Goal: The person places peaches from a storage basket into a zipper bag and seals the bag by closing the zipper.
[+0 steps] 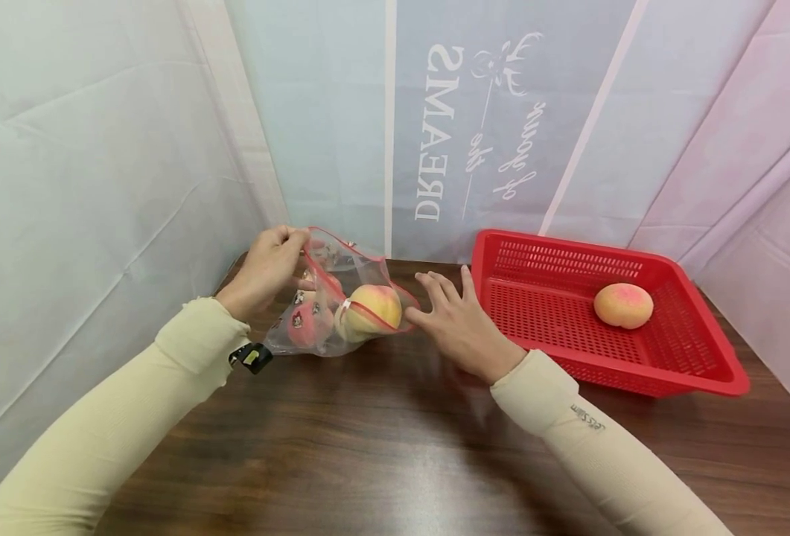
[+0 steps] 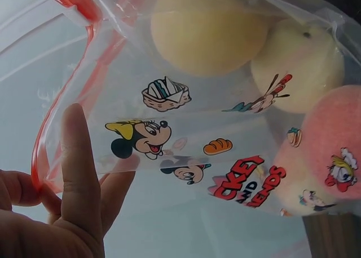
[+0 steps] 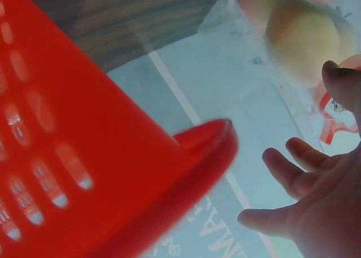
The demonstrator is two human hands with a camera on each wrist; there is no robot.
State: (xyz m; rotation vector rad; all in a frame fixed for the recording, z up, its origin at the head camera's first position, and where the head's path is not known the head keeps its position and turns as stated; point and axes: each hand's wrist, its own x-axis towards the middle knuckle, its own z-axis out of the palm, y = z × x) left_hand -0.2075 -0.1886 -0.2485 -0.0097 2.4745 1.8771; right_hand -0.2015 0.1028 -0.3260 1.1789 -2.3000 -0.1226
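My left hand (image 1: 267, 269) pinches the red-edged mouth of a clear zip bag (image 1: 351, 262) at its left corner. Cartoon prints cover the bag, and several peaches are inside, pink ones low down and a yellow peach (image 1: 376, 307) by the open mouth. In the left wrist view, the thumb and a finger grip the red zip edge while the index finger (image 2: 80, 168) lies straight along the plastic. My right hand (image 1: 458, 327), fingers spread and palm bare, has its thumb right at the mouth's right edge, beside the yellow peach.
A red perforated basket (image 1: 569, 243) stands to the right, close behind the right hand. One pink-and-yellow peach (image 1: 624, 305) sits in it. The dark wooden table (image 1: 341, 447) spreads in front, and printed cloth walls (image 1: 314, 112) rise behind and on both sides.
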